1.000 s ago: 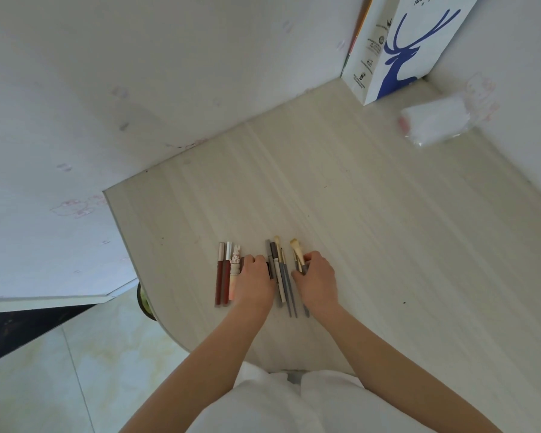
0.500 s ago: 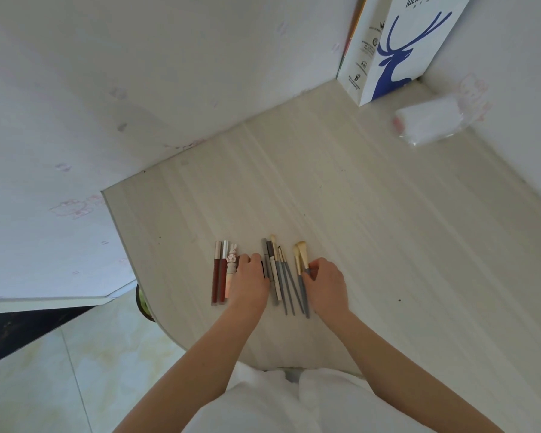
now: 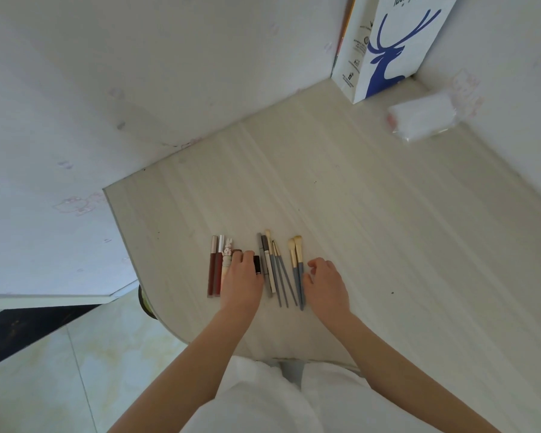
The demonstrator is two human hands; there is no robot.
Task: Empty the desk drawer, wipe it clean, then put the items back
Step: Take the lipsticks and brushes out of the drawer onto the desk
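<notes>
Now, from the head camera, a pale wooden desk fills the middle of the view, with white walls behind it and on the right. Near its front edge a row of small cosmetics lies side by side. On the left are two dark red lip gloss tubes and a pink tube with a rabbit cap. In the middle lie grey pencils and thin brushes, and just to the right two grey makeup brushes with light bristles.

The left hand rests on top of the items between the tubes and the pencils; its fingers are bent down over them, and a small black item shows beside its fingertips. I cannot tell if it pinches anything. The right hand is just beside the two makeup brushes, fingers loosely curled and a little apart, holding nothing.

In the far corner a white paper bag with a blue deer stands upright, and near it lies a clear plastic packet. No drawer is in view.
</notes>
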